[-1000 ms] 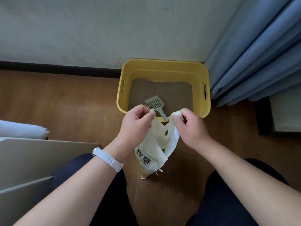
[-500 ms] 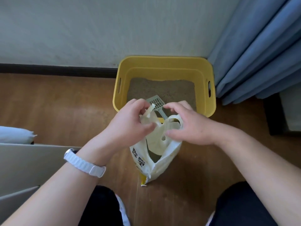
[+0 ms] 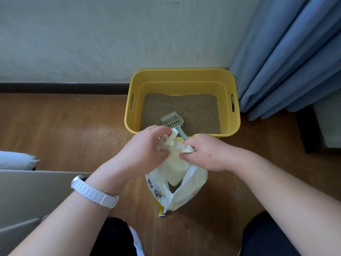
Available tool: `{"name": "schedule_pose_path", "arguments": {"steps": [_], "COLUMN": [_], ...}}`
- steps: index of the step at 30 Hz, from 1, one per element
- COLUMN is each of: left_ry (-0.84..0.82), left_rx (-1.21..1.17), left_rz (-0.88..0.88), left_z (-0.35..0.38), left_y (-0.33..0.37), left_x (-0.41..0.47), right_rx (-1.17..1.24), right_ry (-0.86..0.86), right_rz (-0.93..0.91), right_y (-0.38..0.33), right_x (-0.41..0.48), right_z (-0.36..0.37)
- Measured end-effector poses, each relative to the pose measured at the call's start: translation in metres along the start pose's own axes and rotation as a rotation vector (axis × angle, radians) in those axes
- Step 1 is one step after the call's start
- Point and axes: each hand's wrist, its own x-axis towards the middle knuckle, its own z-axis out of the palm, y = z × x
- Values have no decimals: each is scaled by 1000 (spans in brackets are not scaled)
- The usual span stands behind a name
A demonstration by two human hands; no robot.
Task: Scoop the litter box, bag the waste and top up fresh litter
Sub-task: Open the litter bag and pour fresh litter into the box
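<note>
A yellow litter box (image 3: 182, 74) stands against the wall, filled with brown litter (image 3: 193, 109). A grey slotted scoop (image 3: 172, 120) lies in it, its handle leaning on the near rim. In front of the box a cream plastic bag (image 3: 186, 189) with black print stands on the wood floor. My left hand (image 3: 142, 150) pinches one bag handle. My right hand (image 3: 206, 152) grips the other handle. The two hands are close together above the bag's mouth, with the handles bunched between them.
Blue curtains (image 3: 287, 58) hang at the right, beside the box. A dark piece of furniture (image 3: 310, 132) stands under them. Grey flat boards (image 3: 33, 196) and a white cushion (image 3: 14, 160) lie at the left. My knees are at the bottom.
My hands have come together over the bag, drawing its two handles from spread apart to bunched. The view has shifted slightly, showing more of the litter box.
</note>
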Motion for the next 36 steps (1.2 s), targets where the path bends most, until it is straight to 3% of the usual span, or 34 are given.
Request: {"name": "schedule_pose_path", "arguments": {"steps": [6,13,17,23,30,36], "left_ry": [-19,-95,-36,62,-22,41], "left_rx": [-71,376,392,313,82,3], "left_rz": [-68,-17,-92,-150,-180,-152], "left_z": [-14,-4,6,9,6,7], "left_y": [13,60,57,37,14,2], "left_x": [-11,-31,-25,-18,-11,-9], "right_rx": [103,378,517,500,416,551], "right_ry": [205,393,331,208,25,0], "right_rz": [21,117,106,-11,-74,-75], "right_y": [-6,-10,-12,-11,-15,-13], "right_x": [8,18,22,22,14,9], "right_z": [-2,7,13,18,20,12]}}
